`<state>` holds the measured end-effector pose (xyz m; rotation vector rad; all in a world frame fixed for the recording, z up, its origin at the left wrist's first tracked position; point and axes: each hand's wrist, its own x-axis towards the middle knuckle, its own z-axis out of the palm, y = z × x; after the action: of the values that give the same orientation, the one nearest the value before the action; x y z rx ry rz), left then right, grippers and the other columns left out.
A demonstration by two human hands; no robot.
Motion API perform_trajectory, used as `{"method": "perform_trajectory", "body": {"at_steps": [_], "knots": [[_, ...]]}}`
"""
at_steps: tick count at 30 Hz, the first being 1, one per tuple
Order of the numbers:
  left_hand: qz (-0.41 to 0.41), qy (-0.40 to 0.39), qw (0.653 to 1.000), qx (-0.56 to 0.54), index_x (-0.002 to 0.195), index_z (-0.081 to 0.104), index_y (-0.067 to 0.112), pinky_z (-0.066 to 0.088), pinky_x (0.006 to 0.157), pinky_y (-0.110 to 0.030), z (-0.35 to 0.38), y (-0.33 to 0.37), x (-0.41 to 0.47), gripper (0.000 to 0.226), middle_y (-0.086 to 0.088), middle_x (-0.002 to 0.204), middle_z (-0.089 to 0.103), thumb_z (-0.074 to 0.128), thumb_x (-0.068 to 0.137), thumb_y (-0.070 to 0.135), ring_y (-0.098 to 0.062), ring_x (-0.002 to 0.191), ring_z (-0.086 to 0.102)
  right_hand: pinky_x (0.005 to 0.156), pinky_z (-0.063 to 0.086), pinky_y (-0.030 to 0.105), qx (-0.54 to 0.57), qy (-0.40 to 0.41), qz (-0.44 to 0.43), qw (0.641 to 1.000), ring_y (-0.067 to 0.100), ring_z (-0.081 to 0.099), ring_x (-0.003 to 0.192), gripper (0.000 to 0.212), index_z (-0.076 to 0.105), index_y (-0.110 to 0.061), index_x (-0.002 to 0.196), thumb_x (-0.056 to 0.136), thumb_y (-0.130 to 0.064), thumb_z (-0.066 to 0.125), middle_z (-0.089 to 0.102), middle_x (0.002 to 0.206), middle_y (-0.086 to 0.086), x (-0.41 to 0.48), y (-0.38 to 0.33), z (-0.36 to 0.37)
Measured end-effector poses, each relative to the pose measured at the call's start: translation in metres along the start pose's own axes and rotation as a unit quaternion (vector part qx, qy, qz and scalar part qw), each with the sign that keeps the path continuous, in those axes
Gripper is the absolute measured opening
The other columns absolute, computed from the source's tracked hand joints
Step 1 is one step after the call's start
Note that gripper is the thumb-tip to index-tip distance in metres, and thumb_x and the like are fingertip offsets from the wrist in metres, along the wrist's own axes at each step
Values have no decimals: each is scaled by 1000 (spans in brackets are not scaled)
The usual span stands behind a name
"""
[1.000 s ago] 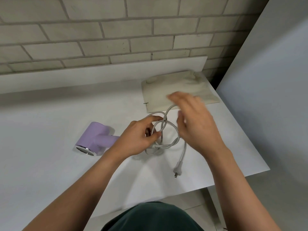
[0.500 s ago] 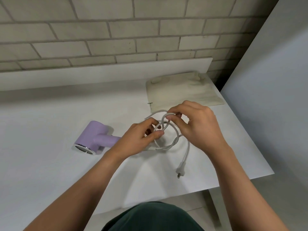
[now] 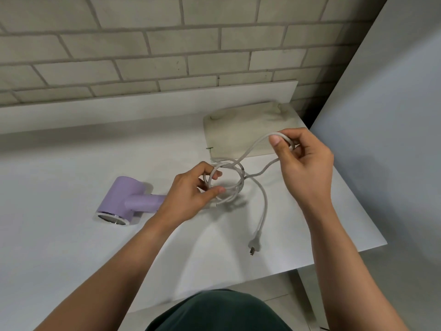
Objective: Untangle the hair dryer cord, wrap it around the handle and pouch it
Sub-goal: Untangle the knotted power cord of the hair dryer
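A lilac hair dryer (image 3: 124,201) lies on its side on the white table (image 3: 59,247), barrel opening towards me. Its white cord (image 3: 263,201) runs right from the handle into a tangle of loops. My left hand (image 3: 191,194) pinches those loops just right of the handle. My right hand (image 3: 303,163) grips one cord loop and holds it raised above the table, over the pouch's near edge. The plug (image 3: 254,242) lies loose on the table near the front edge. A beige fabric pouch (image 3: 238,130) lies flat at the back right.
A brick wall (image 3: 167,51) with a white ledge runs along the back. A grey panel (image 3: 393,139) stands to the right of the table. The table's right and front edges are close to the plug.
My right hand has taken hold of a loop and pulled it up and to the right, away from the tangle. The left hand stays on the coils. The plug end trails longer.
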<state>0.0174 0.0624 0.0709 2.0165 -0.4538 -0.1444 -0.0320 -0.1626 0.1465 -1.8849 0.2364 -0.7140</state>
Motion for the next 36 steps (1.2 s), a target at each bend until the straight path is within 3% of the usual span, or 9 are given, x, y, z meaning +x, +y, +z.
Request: {"method": "perform_trajectory", "body": {"at_steps": [3, 7, 10, 13, 15, 20, 26, 31, 36], "knots": [[-33, -33, 998, -40, 105, 37, 29, 55, 68, -35, 0, 1, -3, 44, 15, 110, 75, 77, 91, 18, -27, 65, 70, 65, 44, 21, -122, -27, 13, 992, 4, 56, 65, 8, 73, -25, 96, 96, -33, 70, 69, 82, -15, 7, 11, -7], [-44, -41, 997, -39, 107, 50, 26, 59, 77, -49, 2, -3, -5, 23, 9, 93, 79, 70, 96, 23, -27, 68, 72, 79, 51, 38, -329, -114, 85, 934, 27, 63, 93, 23, 71, -23, 96, 97, -43, 59, 73, 94, -3, 13, 29, -20], [-32, -27, 999, 14, 105, 51, 31, 58, 76, -52, 6, -7, -3, 14, 11, 85, 76, 63, 100, 36, -21, 65, 70, 82, 51, 44, -472, -162, 43, 866, 38, 50, 116, 34, 68, -8, 124, 93, -18, 61, 66, 125, 13, 2, 30, -11], [-4, -18, 998, 61, 106, 47, 33, 56, 71, -53, 10, -9, -3, 12, 11, 84, 75, 55, 102, 41, -24, 66, 67, 91, 52, 46, -429, -222, -155, 861, 37, 52, 118, 71, 59, -9, 139, 69, -1, 65, 60, 141, 11, -22, 16, 16], [15, -14, 996, 85, 110, 45, 35, 55, 69, -53, 10, -10, -4, 14, 9, 80, 72, 50, 101, 45, -25, 67, 65, 90, 50, 43, -406, -276, -203, 847, 29, 60, 110, 65, 62, -19, 135, 72, -7, 62, 66, 131, 1, -37, 14, 38], [25, -11, 991, 133, 122, 42, 36, 53, 71, -49, 7, -12, -8, 17, 8, 74, 64, 45, 106, 41, -25, 71, 58, 71, 46, 38, -412, -253, -122, 867, 35, 69, 89, 16, 68, -16, 112, 102, -23, 59, 69, 105, 3, -37, 23, 53], [-1, -19, 981, 193, 124, 40, 37, 51, 75, -45, 10, -11, -7, 20, 11, 93, 71, 31, 108, 46, -30, 83, 60, 87, 50, 40, -374, -308, -27, 874, 29, 66, 106, 46, 63, -19, 127, 94, -50, 69, 67, 116, 0, -26, 20, 42], [-8, -43, 979, 198, 125, 39, 39, 53, 76, -46, 10, -12, -7, 23, 8, 99, 74, 27, 108, 50, -27, 82, 61, 82, 52, 40, -431, -282, -44, 856, 37, 66, 102, 20, 66, -23, 115, 100, -37, 61, 71, 109, -2, -30, 30, 47], [13, -85, 983, 161, 117, 53, 30, 53, 76, -44, 7, -15, -4, 21, 15, 85, 70, 43, 106, 46, -18, 75, 61, 62, 42, 33, -393, -186, -112, 893, 33, 64, 87, 17, 74, -26, 104, 103, -35, 59, 63, 101, -6, -26, 25, 31]]}}
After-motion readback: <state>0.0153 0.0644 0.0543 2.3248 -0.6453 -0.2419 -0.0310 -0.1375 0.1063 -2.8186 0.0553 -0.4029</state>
